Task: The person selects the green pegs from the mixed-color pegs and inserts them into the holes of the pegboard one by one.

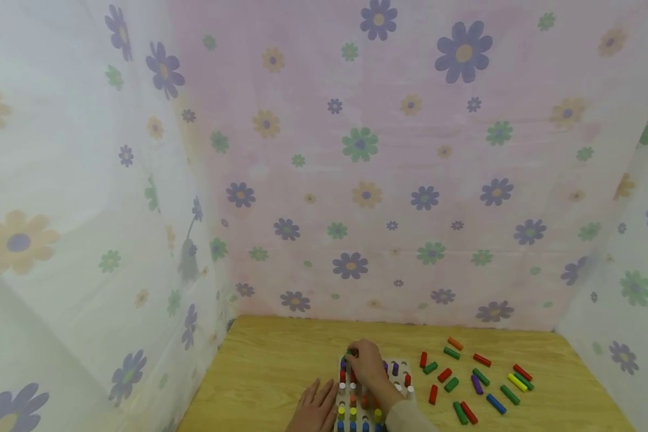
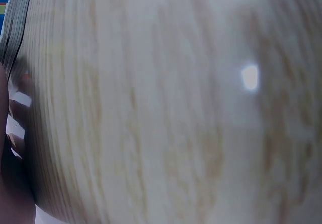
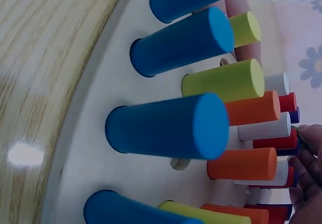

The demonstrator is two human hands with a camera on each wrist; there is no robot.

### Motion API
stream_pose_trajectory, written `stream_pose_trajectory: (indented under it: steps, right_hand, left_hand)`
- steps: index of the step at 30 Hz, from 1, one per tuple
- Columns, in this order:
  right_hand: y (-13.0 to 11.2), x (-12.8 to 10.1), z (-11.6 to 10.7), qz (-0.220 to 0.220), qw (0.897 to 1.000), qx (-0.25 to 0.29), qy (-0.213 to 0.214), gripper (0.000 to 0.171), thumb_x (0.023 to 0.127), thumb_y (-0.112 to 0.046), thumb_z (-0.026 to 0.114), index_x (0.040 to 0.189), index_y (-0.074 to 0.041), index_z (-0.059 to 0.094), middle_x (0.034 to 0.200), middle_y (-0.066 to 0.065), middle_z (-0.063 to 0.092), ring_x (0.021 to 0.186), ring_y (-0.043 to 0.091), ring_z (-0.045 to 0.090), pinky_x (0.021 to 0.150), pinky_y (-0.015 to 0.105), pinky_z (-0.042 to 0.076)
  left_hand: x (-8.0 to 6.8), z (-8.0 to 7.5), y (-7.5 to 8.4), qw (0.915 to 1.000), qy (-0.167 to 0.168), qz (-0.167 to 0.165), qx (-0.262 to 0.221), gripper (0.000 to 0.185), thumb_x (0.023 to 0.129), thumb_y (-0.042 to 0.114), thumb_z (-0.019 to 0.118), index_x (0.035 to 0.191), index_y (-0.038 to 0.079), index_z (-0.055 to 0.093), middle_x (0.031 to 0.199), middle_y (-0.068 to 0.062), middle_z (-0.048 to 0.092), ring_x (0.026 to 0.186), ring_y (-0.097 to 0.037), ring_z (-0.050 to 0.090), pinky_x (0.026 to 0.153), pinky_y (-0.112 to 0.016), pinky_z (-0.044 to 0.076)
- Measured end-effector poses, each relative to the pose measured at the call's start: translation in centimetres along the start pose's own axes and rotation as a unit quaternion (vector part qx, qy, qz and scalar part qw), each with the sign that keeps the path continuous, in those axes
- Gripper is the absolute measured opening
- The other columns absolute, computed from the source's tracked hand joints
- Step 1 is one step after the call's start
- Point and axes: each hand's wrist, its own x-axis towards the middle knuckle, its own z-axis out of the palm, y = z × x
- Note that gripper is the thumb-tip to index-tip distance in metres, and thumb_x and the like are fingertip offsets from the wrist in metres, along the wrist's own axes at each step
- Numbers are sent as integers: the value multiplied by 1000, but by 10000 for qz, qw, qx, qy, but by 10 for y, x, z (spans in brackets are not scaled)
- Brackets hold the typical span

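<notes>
In the head view my right hand [image 1: 368, 365] pinches a green peg [image 1: 351, 352] over the far left corner of a pegboard [image 3: 143, 176]. Rows of upright pegs stand in the board: blue pegs [image 3: 166, 128] at the near side, then yellow [image 3: 224, 80], orange [image 3: 241, 163], white, red and purple farther off. Some holes show bare. My left hand [image 1: 314, 409] lies on the table with fingers stretched out, along the board's left edge; whether it touches the board I cannot tell. The right forearm covers part of the board.
Loose pegs lie scattered on the wooden table [image 1: 264, 360] right of the board, among them a blue peg [image 1: 495, 404], a purple peg [image 1: 477, 384], a yellow peg [image 1: 517, 382] and an orange peg [image 1: 455, 343], plus several red and green ones. Flowered curtains [image 1: 302, 150] surround the table.
</notes>
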Motion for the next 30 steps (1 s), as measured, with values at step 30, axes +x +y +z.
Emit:
stream_pose_trajectory:
  steps: [30]
  right_hand:
    - [-5, 5, 9, 46, 9974, -686, -214, 13, 94, -13, 72, 98, -4, 79, 93, 5, 76, 88, 27, 71, 86, 58, 54]
  left_hand:
    - [0, 16, -3, 9903, 847, 220, 1077, 47, 112, 45, 37, 146, 23, 59, 146, 7, 59, 131, -33, 55, 101, -49, 52]
